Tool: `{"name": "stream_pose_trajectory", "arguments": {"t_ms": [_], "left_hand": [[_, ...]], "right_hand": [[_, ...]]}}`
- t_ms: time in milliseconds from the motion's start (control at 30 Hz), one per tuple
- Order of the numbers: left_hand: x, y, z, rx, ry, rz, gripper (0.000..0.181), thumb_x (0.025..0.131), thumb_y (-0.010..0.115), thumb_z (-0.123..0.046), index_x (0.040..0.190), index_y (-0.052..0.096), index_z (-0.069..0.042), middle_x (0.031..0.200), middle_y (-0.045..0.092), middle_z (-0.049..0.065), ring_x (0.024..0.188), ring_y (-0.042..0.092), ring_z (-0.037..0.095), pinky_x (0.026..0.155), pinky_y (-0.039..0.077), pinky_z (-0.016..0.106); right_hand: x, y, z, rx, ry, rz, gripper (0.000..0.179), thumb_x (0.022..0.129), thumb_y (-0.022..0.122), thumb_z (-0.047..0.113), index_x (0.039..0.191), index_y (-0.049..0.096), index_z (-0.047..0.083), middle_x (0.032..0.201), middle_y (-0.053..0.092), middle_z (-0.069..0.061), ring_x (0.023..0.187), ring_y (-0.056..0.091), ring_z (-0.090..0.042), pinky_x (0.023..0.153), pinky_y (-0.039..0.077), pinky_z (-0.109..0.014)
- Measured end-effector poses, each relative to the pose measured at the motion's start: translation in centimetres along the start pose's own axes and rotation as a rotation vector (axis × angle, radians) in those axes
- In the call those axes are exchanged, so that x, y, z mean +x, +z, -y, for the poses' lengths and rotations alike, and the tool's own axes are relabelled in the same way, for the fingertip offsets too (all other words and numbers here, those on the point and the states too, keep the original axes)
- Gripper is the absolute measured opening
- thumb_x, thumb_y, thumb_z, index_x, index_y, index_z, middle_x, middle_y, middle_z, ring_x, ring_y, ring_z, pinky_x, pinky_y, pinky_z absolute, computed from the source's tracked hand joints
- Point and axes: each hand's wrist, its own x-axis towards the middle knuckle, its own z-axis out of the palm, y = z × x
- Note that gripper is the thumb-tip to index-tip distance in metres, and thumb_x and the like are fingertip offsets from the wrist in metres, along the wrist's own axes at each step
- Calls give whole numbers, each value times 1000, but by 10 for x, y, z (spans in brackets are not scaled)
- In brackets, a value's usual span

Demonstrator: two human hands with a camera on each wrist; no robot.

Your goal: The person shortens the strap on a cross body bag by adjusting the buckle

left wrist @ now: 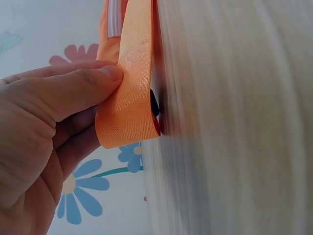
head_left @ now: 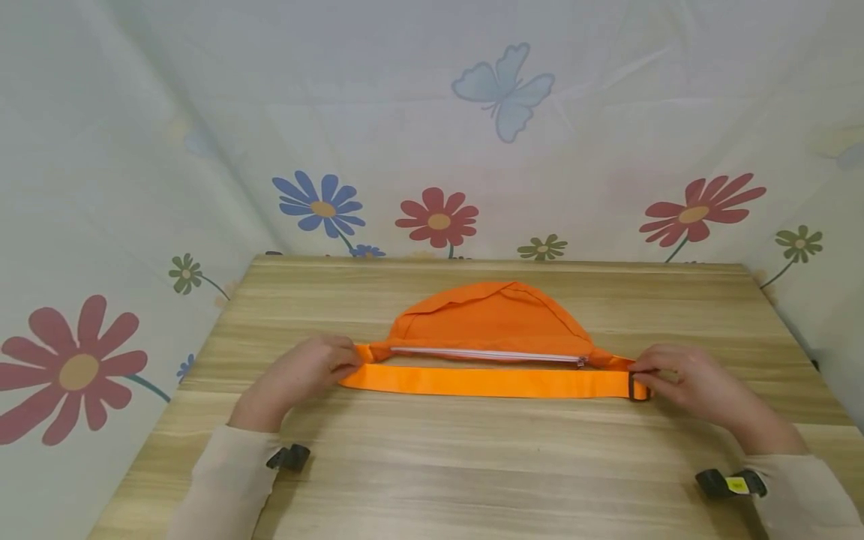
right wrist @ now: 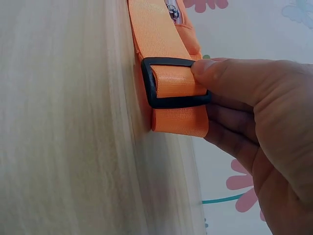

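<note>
An orange waist bag [head_left: 493, 322] lies on the table, its curved side toward the wall and its white zipper [head_left: 486, 354] along the near side. The orange strap [head_left: 486, 381] runs straight in front of it, folded back at both ends. My left hand [head_left: 317, 367] pinches the strap's left fold between thumb and fingers; the left wrist view shows the thumb on the webbing. At the other end my right hand [head_left: 695, 379] pinches the strap beside a black slide buckle [right wrist: 176, 82], with the thumb at the buckle's edge. The zipper pull [right wrist: 173, 11] sits close to that end.
The wood-grain table [head_left: 459, 465] extends in front of the bag and to both sides. A pale curtain [head_left: 378, 112] printed with flowers and a butterfly hangs behind and along the sides. Black wrist straps [head_left: 729, 484] are worn over both sleeves.
</note>
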Motion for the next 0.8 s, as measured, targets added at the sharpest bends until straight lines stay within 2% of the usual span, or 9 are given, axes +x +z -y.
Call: {"name": "stream_pose_trajectory", "arguments": {"t_ms": [200,500,633,800], "left_hand": [[0,0,-4,14,-5,16,11,95,80,-4,103,83,-10,100,78,0,90,73,17,86,65,39],[-4,1,-4,-110,11,-12,16,95,81,-5,109,83,-13,106,79,-3,96,74,16,89,64,39],[-6,0,-6,-173,-3,-3,18,95,81,-5,110,83,-15,108,79,-4,97,73,13,89,65,38],[-8,0,-10,-214,15,-13,19,95,81,-5,111,83,-14,107,79,-3,94,72,14,85,65,35]], "right_hand": [[-1,-2,3,5,37,6,32,75,96,3,100,82,19,97,78,11,83,65,-1,72,62,-27],[0,-7,6,41,13,-6,36,72,96,1,99,82,19,96,77,11,81,60,3,70,59,-24],[0,-6,8,27,-22,-40,40,68,99,0,98,82,20,96,78,10,81,64,-1,75,56,-15],[1,-5,9,27,-69,-76,45,62,99,-3,98,82,19,97,79,9,85,71,-8,83,50,-4]]}}
